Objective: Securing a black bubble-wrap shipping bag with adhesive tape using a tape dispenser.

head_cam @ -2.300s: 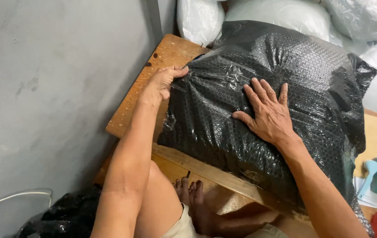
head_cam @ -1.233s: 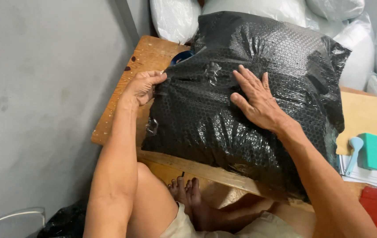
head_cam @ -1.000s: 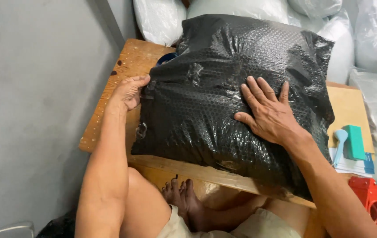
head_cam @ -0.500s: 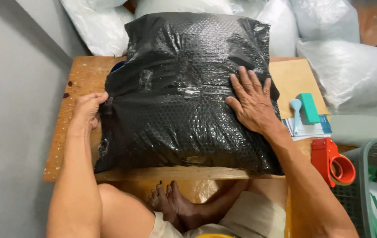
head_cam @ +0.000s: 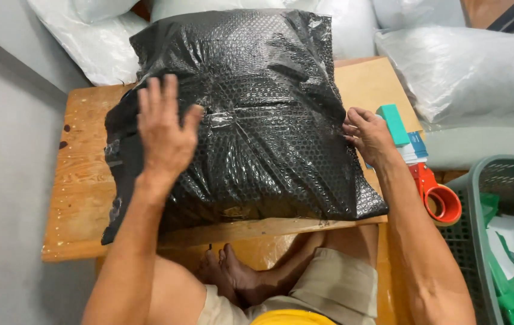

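Note:
A big pillow-shaped parcel wrapped in black bubble wrap [head_cam: 251,114] lies on a low wooden board table [head_cam: 85,180]. My left hand [head_cam: 163,129] lies flat on the parcel's left part, fingers spread, palm down. My right hand [head_cam: 370,135] is at the parcel's right edge, its fingertips touching the wrap. Clear tape shines across the top of the wrap. My crossed legs and bare feet show under the table's front edge.
A teal-handled tool [head_cam: 394,123] lies on some papers at the table's right edge, with a red tape dispenser [head_cam: 437,195] below it. A grey plastic basket [head_cam: 485,241] with green and white scraps stands at right. White filled bags [head_cam: 473,72] are piled behind the table. A grey wall is at left.
My left hand moved from the parcel's left edge onto its top. My right hand slid off the top to the right edge. The view swung round to face the parcel squarely.

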